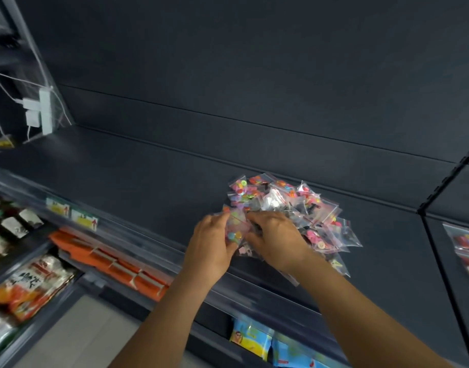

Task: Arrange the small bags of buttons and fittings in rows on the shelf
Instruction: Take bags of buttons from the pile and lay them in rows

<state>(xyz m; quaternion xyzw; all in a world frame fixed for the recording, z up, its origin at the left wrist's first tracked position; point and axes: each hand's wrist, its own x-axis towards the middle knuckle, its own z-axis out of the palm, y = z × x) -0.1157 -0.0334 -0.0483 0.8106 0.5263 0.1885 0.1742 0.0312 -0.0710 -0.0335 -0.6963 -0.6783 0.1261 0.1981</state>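
Both hands, left hand [214, 243] and right hand [275, 237], pinch one button bag [234, 229] at the pile's [307, 216] left edge; bare shelf [137, 181] lies further left.

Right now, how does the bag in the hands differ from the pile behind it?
The held bag is single and lifted, pinched between the left hand and right hand; the pile of bags is many, overlapping in a heap on the dark shelf. Neither is in a row. Both are small clear bags with colourful buttons.

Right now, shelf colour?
Dark blue-grey shelf, plain, with no pattern; it shows best in the head view.
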